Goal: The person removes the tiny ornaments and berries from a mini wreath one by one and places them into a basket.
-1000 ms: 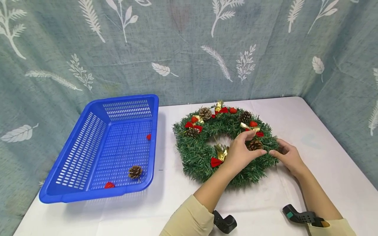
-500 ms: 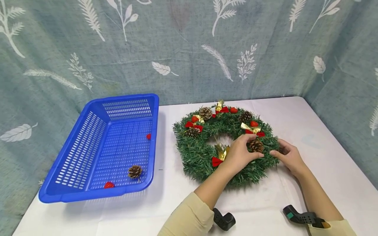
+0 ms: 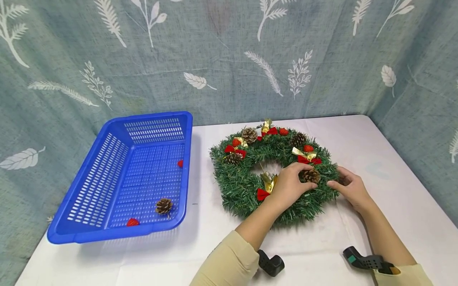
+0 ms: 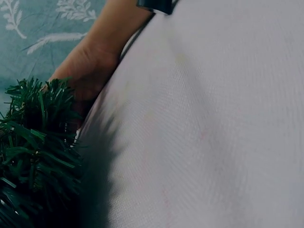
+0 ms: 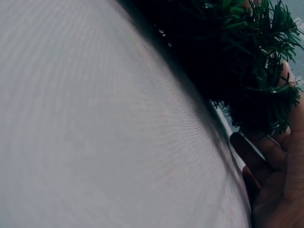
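A green wreath (image 3: 243, 186) with pine cones, red bows and gold ribbons lies on the white table (image 3: 393, 159). My left hand (image 3: 305, 174) reaches over its lower right part, and its fingers curl round a pine cone (image 3: 312, 176) fixed there. My right hand (image 3: 335, 177) grips the wreath's right edge. The right wrist view shows those fingers (image 5: 278, 161) under the green needles (image 5: 247, 52). In the left wrist view, the wreath (image 4: 33, 156) fills the left side with the right hand (image 4: 90, 71) behind it.
A blue slotted basket (image 3: 150, 118) stands to the left of the wreath; it holds a loose pine cone (image 3: 163, 206) and two red berries (image 3: 132, 222). A leaf-patterned curtain (image 3: 229, 59) closes off the back and right. The table's right edge runs close to my right arm.
The left hand's fingers have drawn in more tightly round the pine cone. The right hand has stayed on the wreath's edge, and the wreath has hardly moved.
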Action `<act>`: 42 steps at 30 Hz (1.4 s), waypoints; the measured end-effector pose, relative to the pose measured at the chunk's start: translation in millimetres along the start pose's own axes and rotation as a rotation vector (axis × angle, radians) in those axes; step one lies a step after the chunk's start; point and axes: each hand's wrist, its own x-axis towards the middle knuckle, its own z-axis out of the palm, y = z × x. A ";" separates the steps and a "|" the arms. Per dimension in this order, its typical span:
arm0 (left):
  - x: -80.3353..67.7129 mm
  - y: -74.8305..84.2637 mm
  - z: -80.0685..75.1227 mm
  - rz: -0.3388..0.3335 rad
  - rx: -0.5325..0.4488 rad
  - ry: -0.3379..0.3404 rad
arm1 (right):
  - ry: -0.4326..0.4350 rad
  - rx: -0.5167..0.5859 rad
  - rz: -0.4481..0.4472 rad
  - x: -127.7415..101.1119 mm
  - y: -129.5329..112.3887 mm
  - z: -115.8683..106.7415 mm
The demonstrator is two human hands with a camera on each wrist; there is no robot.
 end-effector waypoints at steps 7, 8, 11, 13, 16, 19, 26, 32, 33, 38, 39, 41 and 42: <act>-1.2 -0.3 -2.2 -0.002 -0.092 0.059 | -0.005 0.011 0.010 3.0 1.8 -0.4; -1.3 -0.4 -2.3 0.004 -0.103 0.070 | -0.004 0.010 0.010 3.1 2.1 -0.4; -1.9 0.1 -2.4 0.023 -0.157 0.096 | 0.000 0.003 0.011 2.9 2.7 -0.3; -2.4 0.6 -2.3 0.037 -0.193 0.109 | 0.003 0.000 0.013 2.5 2.3 0.0; -3.1 2.2 -2.9 0.058 -0.248 0.125 | 0.007 -0.002 0.015 1.8 1.5 -0.1; -3.6 3.6 -4.9 0.081 -0.288 0.123 | 0.011 -0.004 0.011 1.7 1.6 -0.2; -4.7 7.2 -22.1 0.112 -0.353 0.126 | 0.015 -0.009 0.005 3.1 3.6 1.0; -8.1 9.7 -37.7 0.086 -0.396 0.126 | 0.017 -0.011 0.012 2.2 3.2 -0.3; -8.9 9.4 -39.8 0.080 -0.408 0.127 | 0.016 -0.011 0.010 2.2 3.2 -0.4; -12.9 6.5 -49.9 0.084 -0.429 0.142 | 0.018 -0.022 0.002 2.9 3.3 0.2; -13.5 5.9 -52.3 0.088 -0.426 0.151 | 0.018 -0.026 -0.001 3.0 3.4 0.3; -14.7 4.6 -57.3 0.088 -0.423 0.169 | 0.019 -0.030 -0.004 2.9 3.5 0.7; -15.2 3.7 -59.9 0.086 -0.421 0.175 | 0.019 -0.030 -0.005 2.7 3.7 0.9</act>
